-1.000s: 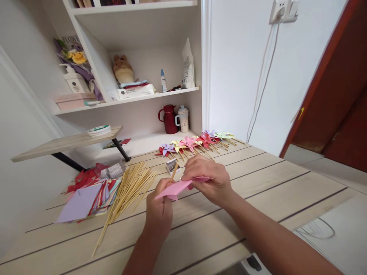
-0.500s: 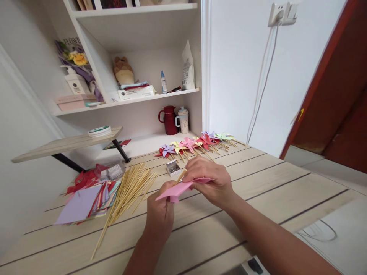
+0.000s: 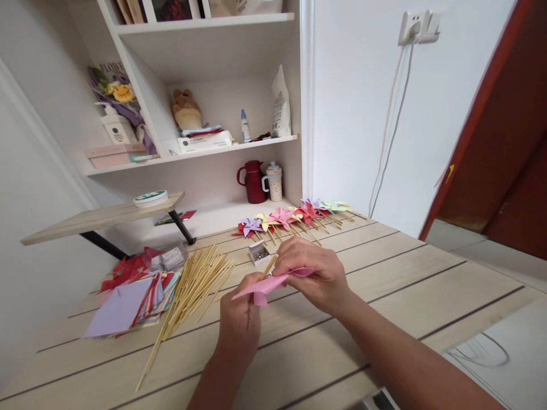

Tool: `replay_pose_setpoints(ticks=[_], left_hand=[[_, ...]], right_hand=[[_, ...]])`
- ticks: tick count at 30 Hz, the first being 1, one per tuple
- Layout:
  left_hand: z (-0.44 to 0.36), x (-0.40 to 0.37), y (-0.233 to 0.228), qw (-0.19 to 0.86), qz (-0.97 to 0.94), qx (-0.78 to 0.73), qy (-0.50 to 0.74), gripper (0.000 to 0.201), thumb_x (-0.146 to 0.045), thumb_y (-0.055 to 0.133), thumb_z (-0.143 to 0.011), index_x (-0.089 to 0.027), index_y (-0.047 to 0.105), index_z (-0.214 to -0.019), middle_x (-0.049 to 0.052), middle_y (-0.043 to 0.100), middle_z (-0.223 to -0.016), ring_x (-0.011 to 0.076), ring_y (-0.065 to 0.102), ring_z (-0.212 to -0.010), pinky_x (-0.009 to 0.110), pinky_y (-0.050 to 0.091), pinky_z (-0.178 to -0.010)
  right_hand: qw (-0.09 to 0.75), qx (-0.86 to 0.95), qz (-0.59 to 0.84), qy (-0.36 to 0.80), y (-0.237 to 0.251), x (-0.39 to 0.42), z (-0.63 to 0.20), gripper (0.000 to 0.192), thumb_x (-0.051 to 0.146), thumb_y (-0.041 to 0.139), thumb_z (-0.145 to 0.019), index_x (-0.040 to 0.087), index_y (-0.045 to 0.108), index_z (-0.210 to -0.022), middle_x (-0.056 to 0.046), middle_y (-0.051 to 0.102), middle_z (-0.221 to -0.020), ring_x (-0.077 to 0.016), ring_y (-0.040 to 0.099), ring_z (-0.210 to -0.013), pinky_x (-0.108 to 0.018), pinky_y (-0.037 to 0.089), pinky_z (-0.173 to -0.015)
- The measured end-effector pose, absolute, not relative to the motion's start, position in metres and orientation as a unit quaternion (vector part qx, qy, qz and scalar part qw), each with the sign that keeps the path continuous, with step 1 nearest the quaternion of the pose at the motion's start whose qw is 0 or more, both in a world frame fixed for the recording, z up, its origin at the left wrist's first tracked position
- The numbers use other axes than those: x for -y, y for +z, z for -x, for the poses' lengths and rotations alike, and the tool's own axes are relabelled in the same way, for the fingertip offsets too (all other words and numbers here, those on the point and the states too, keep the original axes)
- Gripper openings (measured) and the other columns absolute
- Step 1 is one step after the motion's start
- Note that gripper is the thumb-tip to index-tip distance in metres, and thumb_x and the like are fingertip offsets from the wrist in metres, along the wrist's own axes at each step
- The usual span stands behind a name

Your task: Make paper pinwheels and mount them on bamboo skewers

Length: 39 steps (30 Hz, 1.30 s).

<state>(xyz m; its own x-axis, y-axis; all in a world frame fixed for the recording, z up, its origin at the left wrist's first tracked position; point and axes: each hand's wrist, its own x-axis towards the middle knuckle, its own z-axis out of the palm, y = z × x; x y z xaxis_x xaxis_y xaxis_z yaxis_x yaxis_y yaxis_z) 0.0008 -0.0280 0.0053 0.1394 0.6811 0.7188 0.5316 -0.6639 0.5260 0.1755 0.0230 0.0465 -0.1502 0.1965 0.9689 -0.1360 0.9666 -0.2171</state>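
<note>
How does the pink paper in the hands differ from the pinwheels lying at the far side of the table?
The pink paper is held above the table by the left hand and right hand; the pinwheels lie in a row on the table. The pink paper is one colour; the pinwheels have several colours. Both have a wooden stick.

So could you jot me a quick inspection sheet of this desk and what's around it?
Surface: pale wooden table, planks with dark seams.
Job's things: folded pink paper and a wooden stick; finished pinwheels in a row at the back.
Clutter: bundle of sticks, coloured paper stack, small open pin box.
Hands: left hand grips the paper and stick; right hand pinches the paper's flap.
Cables: white cords hang from a wall socket.
Surroundings: white shelves, red jug, red-brown door.
</note>
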Motion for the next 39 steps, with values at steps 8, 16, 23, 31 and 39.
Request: replay_pose_setpoints(ticks=[8, 16, 23, 31, 39], left_hand=[[0.003, 0.028, 0.018, 0.281, -0.606, -0.453, 0.59, 0.036, -0.049, 0.046, -0.099, -0.019, 0.066, -0.098, -0.006, 0.036, -0.056, 0.0116, 0.034, -0.049, 0.023, 0.028, -0.048], [0.001, 0.03, 0.016, 0.193, -0.722, -0.425, 0.51, 0.029, -0.038, 0.045, -0.097, -0.02, 0.067, -0.091, -0.002, 0.052, -0.062, 0.0133, 0.044, -0.056, 0.025, 0.035, -0.054], [0.003, 0.03, 0.014, 0.14, -0.753, -0.413, 0.493, 0.033, -0.032, 0.039, -0.098, -0.018, 0.068, -0.107, -0.001, 0.06, -0.067, 0.0138, 0.048, -0.056, 0.025, 0.039, -0.057], [0.0, 0.033, 0.013, 0.135, -0.738, -0.423, 0.509, 0.033, -0.032, 0.042, -0.097, -0.019, 0.071, -0.108, -0.001, 0.062, -0.064, 0.0145, 0.049, -0.053, 0.027, 0.041, -0.058], [-0.003, 0.035, 0.015, 0.134, -0.718, -0.44, 0.522, 0.036, -0.031, 0.043, -0.096, -0.018, 0.074, -0.109, 0.004, 0.072, -0.073, 0.0171, 0.06, -0.06, 0.029, 0.049, -0.064]], right_hand=[[0.629, 0.757, 0.01, 0.175, 0.047, -0.021, -0.176, 0.012, 0.03, 0.071, -0.091, 0.018, 0.074, -0.087, -0.005, 0.07, -0.071, -0.0182, 0.064, -0.071, -0.036, 0.055, -0.068], [0.608, 0.788, -0.002, 0.099, 0.046, -0.024, -0.174, 0.006, 0.017, 0.066, -0.093, 0.018, 0.072, -0.09, -0.004, 0.072, -0.073, -0.0169, 0.065, -0.07, -0.035, 0.055, -0.072], [0.635, 0.769, -0.003, 0.077, 0.048, -0.023, -0.176, 0.01, 0.022, 0.064, -0.095, 0.021, 0.073, -0.093, -0.003, 0.073, -0.071, -0.0171, 0.066, -0.068, -0.038, 0.057, -0.073], [0.636, 0.767, -0.011, 0.082, 0.048, -0.022, -0.175, 0.011, 0.023, 0.064, -0.096, 0.02, 0.074, -0.093, -0.005, 0.075, -0.073, -0.0173, 0.067, -0.069, -0.038, 0.057, -0.074], [0.633, 0.769, 0.002, 0.084, 0.047, -0.023, -0.176, 0.01, 0.025, 0.065, -0.095, 0.021, 0.074, -0.093, -0.005, 0.075, -0.074, -0.0181, 0.067, -0.07, -0.037, 0.057, -0.072]])
